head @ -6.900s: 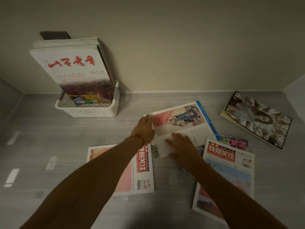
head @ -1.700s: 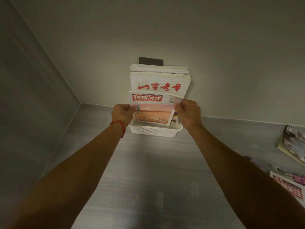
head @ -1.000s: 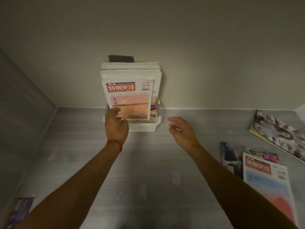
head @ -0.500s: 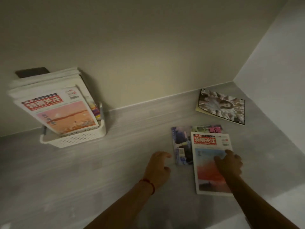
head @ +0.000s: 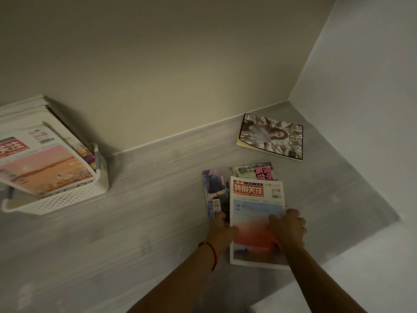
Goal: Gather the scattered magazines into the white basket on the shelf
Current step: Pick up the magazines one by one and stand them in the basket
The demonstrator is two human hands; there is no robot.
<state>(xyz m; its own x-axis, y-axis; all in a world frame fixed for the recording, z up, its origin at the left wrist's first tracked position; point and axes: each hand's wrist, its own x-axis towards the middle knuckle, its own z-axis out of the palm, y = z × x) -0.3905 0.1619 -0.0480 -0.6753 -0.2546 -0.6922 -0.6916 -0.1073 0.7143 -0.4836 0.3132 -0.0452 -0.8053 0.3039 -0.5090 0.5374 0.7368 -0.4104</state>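
Note:
A red-titled magazine (head: pixel 256 206) with a blue and orange cover lies on the grey shelf (head: pixel 146 222), on top of a dark magazine (head: pixel 214 188) and a colourful one (head: pixel 259 171). My left hand (head: pixel 222 229) grips the red-titled magazine's left edge, fingers under it. My right hand (head: pixel 287 227) presses on its right side, fingers curled over the edge. At the left stands the white basket (head: pixel 67 199), holding several upright magazines; the front one (head: pixel 42 168) has a pink cover.
A magazine with a portrait cover (head: pixel 272 136) lies near the back right corner. The back wall (head: pixel 169 75) and right side wall (head: pixel 365 109) enclose the shelf. The shelf's front edge runs at the lower right.
The pink-cover magazine went into the basket and both hands let go. Both hands then moved right to the red-titled magazine; since half a second ago they have closed on its edges.

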